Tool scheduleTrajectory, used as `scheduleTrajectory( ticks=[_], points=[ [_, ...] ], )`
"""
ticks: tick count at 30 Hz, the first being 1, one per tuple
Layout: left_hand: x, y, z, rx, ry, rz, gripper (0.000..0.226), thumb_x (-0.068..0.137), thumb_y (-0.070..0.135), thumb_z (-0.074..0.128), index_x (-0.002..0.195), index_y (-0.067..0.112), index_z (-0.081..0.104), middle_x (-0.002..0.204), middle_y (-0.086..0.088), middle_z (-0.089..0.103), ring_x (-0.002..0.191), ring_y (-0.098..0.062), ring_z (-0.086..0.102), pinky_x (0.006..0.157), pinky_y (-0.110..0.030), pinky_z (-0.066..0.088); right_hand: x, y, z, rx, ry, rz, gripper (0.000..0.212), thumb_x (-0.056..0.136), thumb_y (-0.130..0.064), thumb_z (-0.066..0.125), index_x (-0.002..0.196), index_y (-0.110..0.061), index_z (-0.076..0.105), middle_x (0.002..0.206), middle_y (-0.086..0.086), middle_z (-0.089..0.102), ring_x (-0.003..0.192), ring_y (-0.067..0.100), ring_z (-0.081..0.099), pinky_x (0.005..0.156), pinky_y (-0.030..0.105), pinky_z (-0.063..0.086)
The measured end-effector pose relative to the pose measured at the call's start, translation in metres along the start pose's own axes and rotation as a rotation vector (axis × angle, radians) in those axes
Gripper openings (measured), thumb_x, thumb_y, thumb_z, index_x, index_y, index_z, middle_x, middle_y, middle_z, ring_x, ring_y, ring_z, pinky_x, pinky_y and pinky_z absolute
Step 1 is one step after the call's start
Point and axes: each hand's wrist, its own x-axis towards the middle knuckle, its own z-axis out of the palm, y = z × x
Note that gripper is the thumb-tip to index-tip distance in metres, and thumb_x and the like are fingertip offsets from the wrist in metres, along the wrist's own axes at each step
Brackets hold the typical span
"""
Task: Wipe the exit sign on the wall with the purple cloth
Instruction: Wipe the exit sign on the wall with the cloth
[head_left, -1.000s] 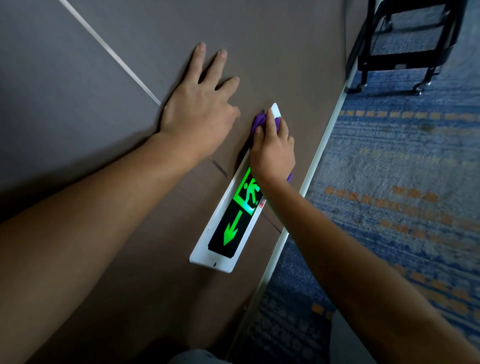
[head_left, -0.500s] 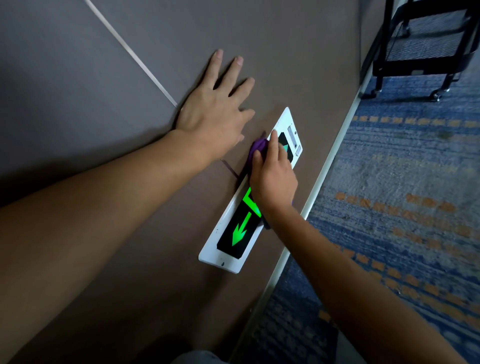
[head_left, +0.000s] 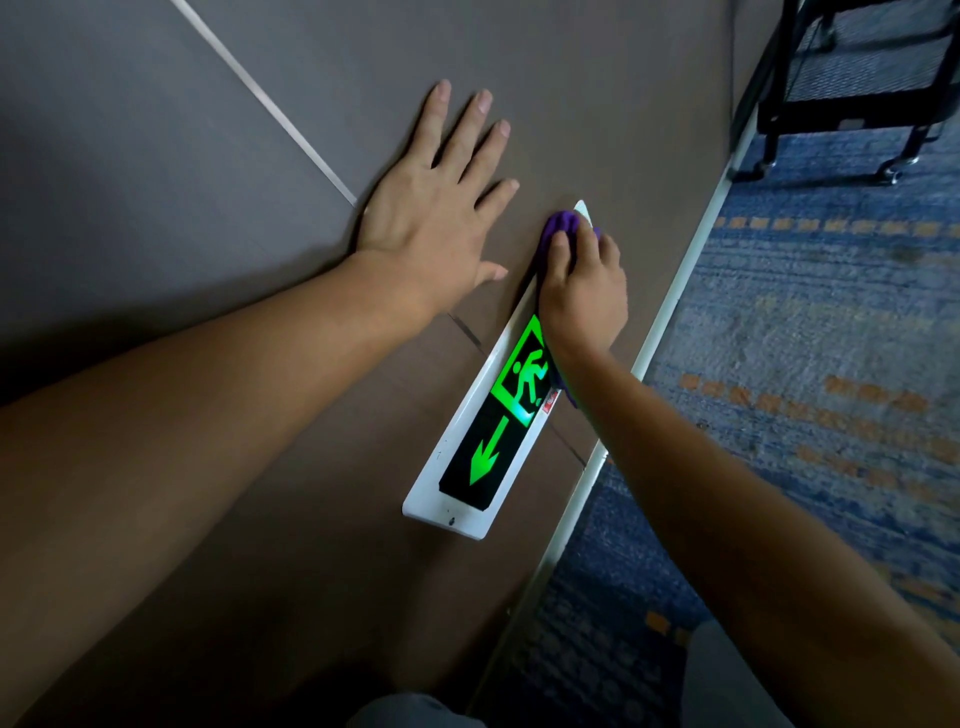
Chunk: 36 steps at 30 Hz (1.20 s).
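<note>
The exit sign (head_left: 485, 439) is a white-framed black panel low on the brown wall, lit with a green running figure and a green arrow. My right hand (head_left: 584, 291) presses the purple cloth (head_left: 558, 231) against the sign's far end, covering that part. A strip of cloth also shows under my wrist. My left hand (head_left: 441, 208) lies flat on the wall beside the sign, fingers spread, holding nothing.
A white baseboard (head_left: 670, 322) runs along the foot of the wall (head_left: 260, 519). Blue and orange patterned carpet (head_left: 805, 389) covers the floor at right. A black wheeled cart (head_left: 852, 88) stands at the top right.
My right hand has slid the cloth back up to the sign's far end, uncovering the green running figure. My left hand stays flat on the wall.
</note>
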Motion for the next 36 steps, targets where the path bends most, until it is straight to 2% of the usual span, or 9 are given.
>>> scheduleTrajectory(
  ticks=[4, 11, 14, 18, 23, 25, 29, 36],
  points=[
    [0.000, 0.000, 0.000, 0.007, 0.005, -0.005, 0.088, 0.096, 0.077, 0.013, 0.167, 0.027, 0.008, 0.175, -0.017, -0.003, 0.161, -0.044, -0.007, 0.126, -0.066, -0.003, -0.035, 0.003, -0.003, 0.018, -0.017, -0.041, 0.040, 0.106, -0.051, 0.039, 0.141, -0.040, 0.055, 0.146, -0.003, 0.054, 0.129, 0.026, 0.056, 0.090, 0.038, 0.049],
    [-0.001, 0.000, 0.000, 0.021, 0.011, -0.014, 0.087, 0.096, 0.077, 0.013, 0.168, 0.028, 0.007, 0.175, -0.017, -0.004, 0.161, -0.044, -0.007, 0.127, -0.065, -0.001, -0.099, -0.001, -0.009, -0.007, -0.050, -0.090, 0.041, 0.105, -0.049, 0.043, 0.140, -0.032, 0.058, 0.141, -0.003, 0.057, 0.121, 0.022, 0.061, 0.080, 0.033, 0.050],
    [-0.002, 0.000, -0.002, 0.019, 0.001, -0.012, 0.087, 0.096, 0.077, 0.012, 0.168, 0.028, 0.006, 0.175, -0.017, -0.004, 0.161, -0.043, -0.007, 0.127, -0.065, -0.001, -0.110, 0.000, -0.014, 0.001, -0.071, -0.127, 0.040, 0.105, -0.048, 0.045, 0.138, -0.030, 0.059, 0.140, -0.002, 0.058, 0.117, 0.022, 0.062, 0.076, 0.029, 0.043],
    [-0.002, -0.001, 0.000, 0.019, 0.010, -0.007, 0.087, 0.095, 0.077, 0.010, 0.167, 0.028, 0.007, 0.175, -0.017, -0.003, 0.162, -0.043, -0.006, 0.128, -0.064, 0.000, -0.072, 0.005, -0.019, -0.031, -0.097, -0.161, 0.040, 0.104, -0.050, 0.045, 0.133, -0.029, 0.063, 0.138, 0.000, 0.059, 0.109, 0.027, 0.067, 0.077, 0.032, 0.044],
    [-0.001, -0.001, 0.001, 0.017, 0.015, -0.002, 0.087, 0.095, 0.077, 0.011, 0.167, 0.028, 0.009, 0.175, -0.017, -0.001, 0.162, -0.043, -0.005, 0.128, -0.065, 0.001, -0.001, -0.005, -0.022, 0.031, -0.059, -0.087, 0.051, 0.102, -0.048, 0.047, 0.152, -0.044, 0.038, 0.132, 0.001, 0.063, 0.112, 0.031, 0.067, 0.090, 0.041, 0.051],
    [0.000, -0.001, 0.001, 0.013, 0.010, -0.001, 0.087, 0.096, 0.077, 0.012, 0.167, 0.028, 0.009, 0.175, -0.017, -0.001, 0.162, -0.043, -0.005, 0.128, -0.065, 0.001, 0.016, -0.008, -0.022, 0.059, -0.024, -0.047, 0.045, 0.101, -0.046, 0.048, 0.146, -0.046, 0.046, 0.125, 0.001, 0.064, 0.109, 0.032, 0.068, 0.086, 0.036, 0.047],
    [-0.001, -0.001, 0.001, -0.007, 0.029, 0.006, 0.086, 0.096, 0.075, 0.012, 0.167, 0.027, 0.010, 0.175, -0.017, -0.002, 0.161, -0.045, -0.004, 0.127, -0.066, 0.002, 0.013, -0.001, -0.015, 0.063, -0.011, -0.029, 0.029, 0.100, -0.046, 0.051, 0.124, -0.039, 0.065, 0.113, 0.002, 0.062, 0.098, 0.033, 0.068, 0.076, 0.030, 0.038],
    [-0.002, -0.001, -0.001, 0.009, 0.012, 0.012, 0.086, 0.096, 0.075, 0.009, 0.167, 0.028, 0.009, 0.176, -0.016, -0.002, 0.161, -0.044, -0.006, 0.128, -0.065, 0.002, -0.031, -0.002, -0.019, 0.103, -0.032, -0.026, 0.030, 0.102, -0.047, 0.052, 0.125, -0.039, 0.070, 0.115, -0.002, 0.065, 0.100, 0.022, 0.067, 0.076, 0.028, 0.040]
  ],
)
